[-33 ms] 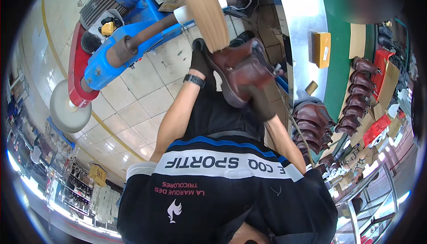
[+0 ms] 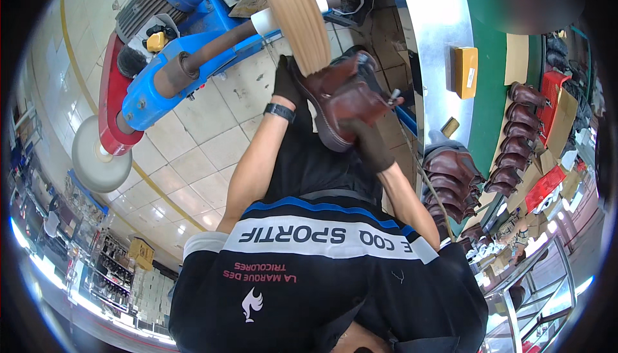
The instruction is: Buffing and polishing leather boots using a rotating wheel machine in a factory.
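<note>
A dark reddish-brown leather ankle boot (image 2: pixel 351 103) lies on its side between my gloved hands, its sole edge toward the lower left. My left hand (image 2: pixel 287 84), in a dark glove, is closed at the toe end; its fingertips are partly hidden. Wrapped round the heel end is my right hand (image 2: pixel 371 146), also gloved. The lower rim of a tan buffing wheel (image 2: pixel 301 21) meets the boot near its toe. A small light-coloured tab sticks out from the boot's shaft on the right.
The wheel's shaft belongs to a blue machine (image 2: pixel 158 95) on the left, with a pale grey wheel (image 2: pixel 100 155) at its near end. Along the right runs a metal-edged bench (image 2: pixel 444 12) bearing a yellow block (image 2: pixel 466 73) and several brown boots (image 2: pixel 450 179).
The boot has shifted slightly left and turned a little against the wheel. Both hands have moved slightly with it and keep their hold.
</note>
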A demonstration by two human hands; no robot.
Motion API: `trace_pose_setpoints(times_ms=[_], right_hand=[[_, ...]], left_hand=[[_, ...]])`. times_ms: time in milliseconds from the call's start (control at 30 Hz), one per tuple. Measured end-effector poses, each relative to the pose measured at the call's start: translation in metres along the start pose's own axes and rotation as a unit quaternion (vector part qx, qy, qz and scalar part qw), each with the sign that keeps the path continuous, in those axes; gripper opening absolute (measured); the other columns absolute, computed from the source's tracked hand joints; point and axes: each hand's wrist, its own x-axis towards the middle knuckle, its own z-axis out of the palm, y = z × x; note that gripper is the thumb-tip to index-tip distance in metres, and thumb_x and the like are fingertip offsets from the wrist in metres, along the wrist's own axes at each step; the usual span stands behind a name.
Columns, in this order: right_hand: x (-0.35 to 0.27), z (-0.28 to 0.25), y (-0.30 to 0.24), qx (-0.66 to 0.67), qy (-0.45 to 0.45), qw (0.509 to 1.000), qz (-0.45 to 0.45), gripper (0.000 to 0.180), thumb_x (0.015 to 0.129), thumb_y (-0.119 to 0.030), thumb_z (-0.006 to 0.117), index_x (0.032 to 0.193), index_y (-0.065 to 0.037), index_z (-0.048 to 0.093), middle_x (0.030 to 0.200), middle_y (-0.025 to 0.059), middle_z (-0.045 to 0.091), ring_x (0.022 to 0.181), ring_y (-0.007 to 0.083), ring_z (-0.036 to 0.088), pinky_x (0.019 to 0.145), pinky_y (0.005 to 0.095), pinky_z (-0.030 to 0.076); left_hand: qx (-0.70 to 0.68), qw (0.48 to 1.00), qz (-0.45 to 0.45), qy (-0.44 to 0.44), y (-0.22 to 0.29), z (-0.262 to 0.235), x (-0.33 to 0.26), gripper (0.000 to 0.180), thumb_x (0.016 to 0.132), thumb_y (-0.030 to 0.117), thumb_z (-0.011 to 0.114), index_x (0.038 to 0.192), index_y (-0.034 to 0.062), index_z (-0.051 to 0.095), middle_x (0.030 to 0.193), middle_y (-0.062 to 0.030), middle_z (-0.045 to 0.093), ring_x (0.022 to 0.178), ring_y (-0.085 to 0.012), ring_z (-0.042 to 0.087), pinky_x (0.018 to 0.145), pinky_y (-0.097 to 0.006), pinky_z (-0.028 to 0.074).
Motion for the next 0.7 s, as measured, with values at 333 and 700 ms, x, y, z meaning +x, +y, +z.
trace_pose_setpoints(times_ms=[333,700], right_hand=[[-0.039,0.024,-0.01,-0.31,-0.004,0.895,-0.32,0.065,0.071,-0.005,0.067,0.129,0.002,0.037,0.118,0.0091,0.049,0.105,0.0196,0.049,0.094,0.0309,0.039],[-0.002,0.015,-0.013,-0.451,-0.02,0.755,-0.476,0.05,0.072,-0.016,0.068,0.116,-0.001,0.048,0.114,0.0057,0.054,0.099,0.0134,0.052,0.087,0.0275,0.04]], left_hand=[[-0.171,0.983,-0.011,-0.059,0.007,-0.01,-0.033,0.051,0.093,0.047,0.033,0.121,0.0058,0.046,0.123,-0.0123,0.051,0.114,-0.0276,0.046,0.102,-0.041,0.031],[0.077,0.97,0.176,-0.146,0.021,-0.012,-0.009,0.055,0.093,0.048,0.029,0.129,0.0072,0.04,0.13,-0.0115,0.046,0.121,-0.0268,0.041,0.103,-0.04,0.031]])
